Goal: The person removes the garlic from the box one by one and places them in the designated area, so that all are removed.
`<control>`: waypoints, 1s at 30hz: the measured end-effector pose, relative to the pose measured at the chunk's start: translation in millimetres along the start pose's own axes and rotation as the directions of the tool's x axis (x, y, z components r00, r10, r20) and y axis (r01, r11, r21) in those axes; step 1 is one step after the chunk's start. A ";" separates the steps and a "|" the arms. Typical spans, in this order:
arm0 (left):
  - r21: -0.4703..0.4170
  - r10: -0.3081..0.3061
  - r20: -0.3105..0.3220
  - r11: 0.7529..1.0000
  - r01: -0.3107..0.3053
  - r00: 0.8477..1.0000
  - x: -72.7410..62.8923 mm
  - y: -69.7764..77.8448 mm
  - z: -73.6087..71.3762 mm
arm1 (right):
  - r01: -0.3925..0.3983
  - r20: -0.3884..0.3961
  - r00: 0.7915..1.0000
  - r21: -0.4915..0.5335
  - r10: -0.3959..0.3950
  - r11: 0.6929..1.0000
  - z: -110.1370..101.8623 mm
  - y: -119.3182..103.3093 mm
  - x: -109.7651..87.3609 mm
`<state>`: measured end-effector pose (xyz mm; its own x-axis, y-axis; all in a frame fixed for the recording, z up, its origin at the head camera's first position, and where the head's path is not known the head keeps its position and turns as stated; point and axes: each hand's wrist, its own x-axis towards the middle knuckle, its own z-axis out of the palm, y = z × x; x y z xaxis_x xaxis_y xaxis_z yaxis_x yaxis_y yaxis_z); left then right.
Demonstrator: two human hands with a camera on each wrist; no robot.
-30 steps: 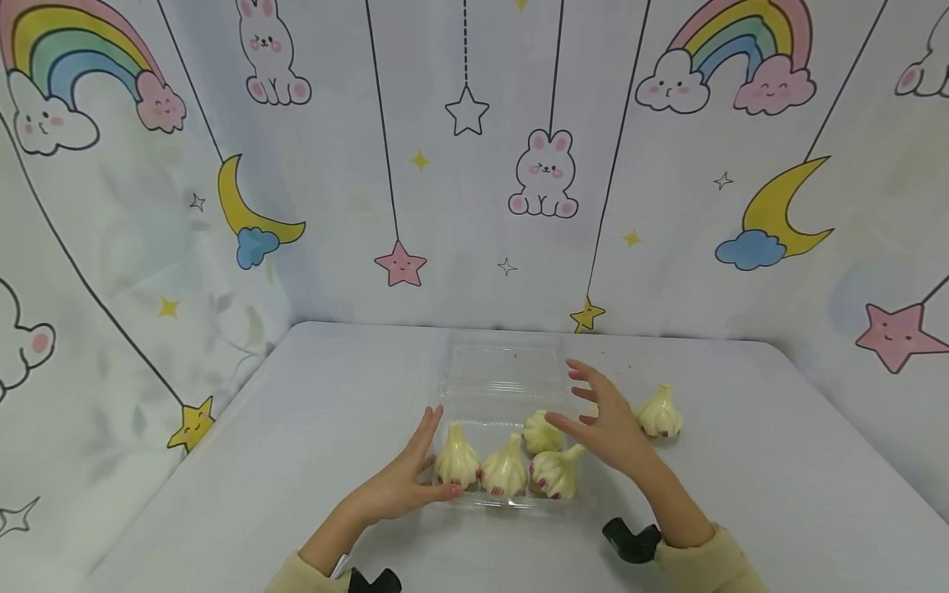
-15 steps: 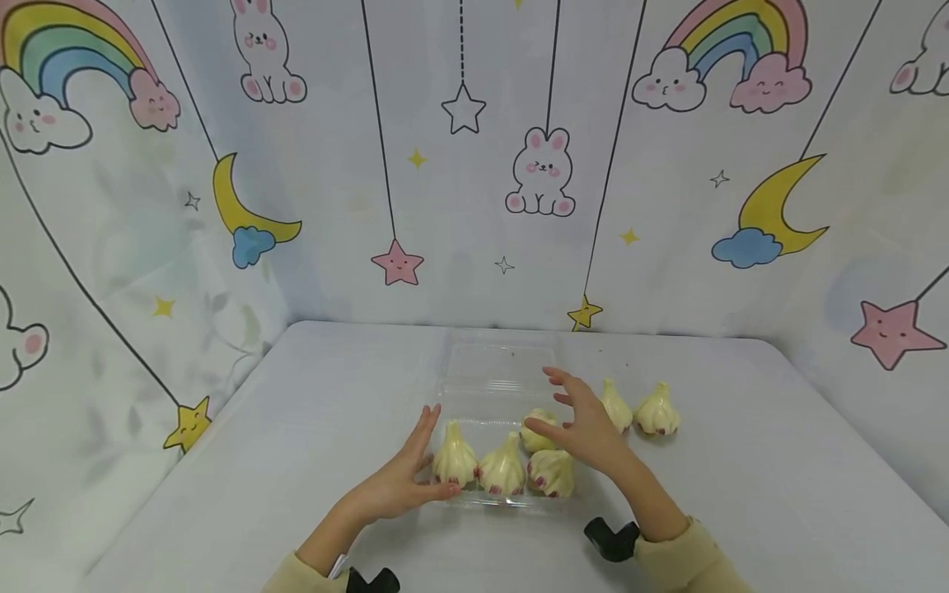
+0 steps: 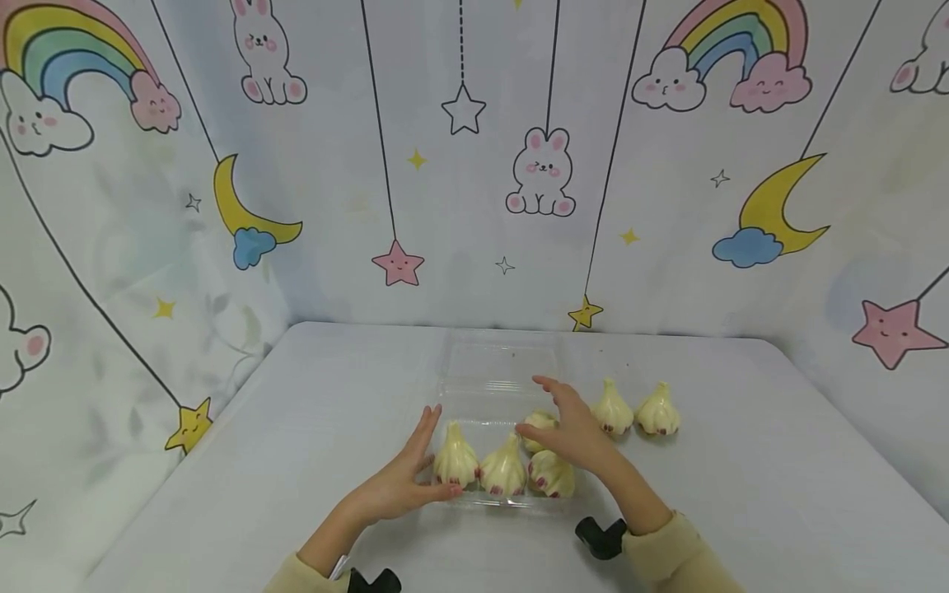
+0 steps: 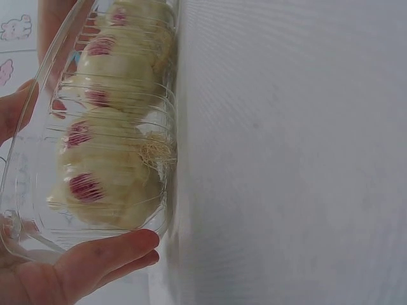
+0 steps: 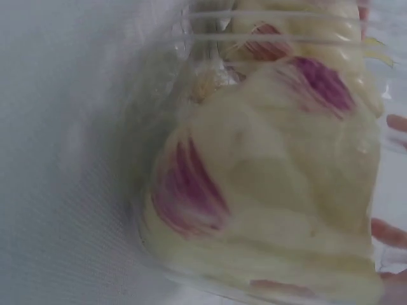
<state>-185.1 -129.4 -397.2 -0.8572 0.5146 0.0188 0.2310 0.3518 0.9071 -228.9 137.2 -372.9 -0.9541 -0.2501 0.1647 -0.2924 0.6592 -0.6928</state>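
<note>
A clear plastic clamshell box (image 3: pixel 511 504) lies with its lid opened out at the back. Inside sit several garlic bulbs (image 3: pixel 503 468), pale with purple patches. My left hand (image 3: pixel 400 482) rests at the box's left end, fingers straight and thumb along the near corner. In the left wrist view its fingers (image 4: pixel 108 260) lie along the end wall. Over the box's right side is my right hand (image 3: pixel 574 432), fingers spread, partly covering the back-right bulb (image 3: pixel 539 422) and the stem of the front-right bulb (image 3: pixel 552 475). That front-right bulb (image 5: pixel 273 184) fills the right wrist view.
Two more garlic bulbs, a nearer one (image 3: pixel 614 409) and a farther one (image 3: pixel 657 410), stand on the white table (image 3: pixel 296 428) right of the box. The transparent lid (image 3: pixel 500 362) lies flat behind it. A printed cloth wall (image 3: pixel 474 206) surrounds the table.
My right hand has moved left and slightly down over the box's right side, uncovering the nearer bulb on the table. My left hand stays at the box.
</note>
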 end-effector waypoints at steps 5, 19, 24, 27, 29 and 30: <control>-0.003 -0.007 0.001 1.000 0.007 1.000 -0.2 0.5 -0.1 | 0.019 0.004 1.000 -0.032 -0.019 0.999 0.8 0.1 0.9; -0.010 -0.003 0.000 1.000 0.003 1.000 -0.3 1.8 -0.7 | -0.010 0.069 0.998 -0.036 0.013 0.999 2.4 0.2 10.3; -0.007 -0.010 0.001 1.000 0.010 1.000 -0.7 0.7 -0.8 | -0.010 0.104 0.995 -0.036 0.014 0.999 0.9 -0.4 13.2; -0.004 -0.007 0.001 1.000 0.007 1.000 -0.9 0.8 -1.0 | -0.006 0.127 0.992 -0.030 0.010 1.000 -0.3 -0.4 13.8; -0.002 -0.003 -0.001 1.000 0.003 1.000 -0.7 0.7 -1.0 | 0.001 0.144 0.990 -0.027 0.003 1.000 -0.8 -0.3 14.0; -0.002 -0.002 -0.002 1.000 0.002 1.000 -0.6 0.6 -1.0 | 0.002 0.151 0.989 -0.030 0.003 1.000 -0.9 -0.5 14.3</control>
<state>-185.0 -130.3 -396.2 -0.8583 0.5129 0.0180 0.2290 0.3513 0.9078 -242.4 133.9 -369.6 -0.9342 -0.3525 0.0551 -0.2960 0.6794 -0.6714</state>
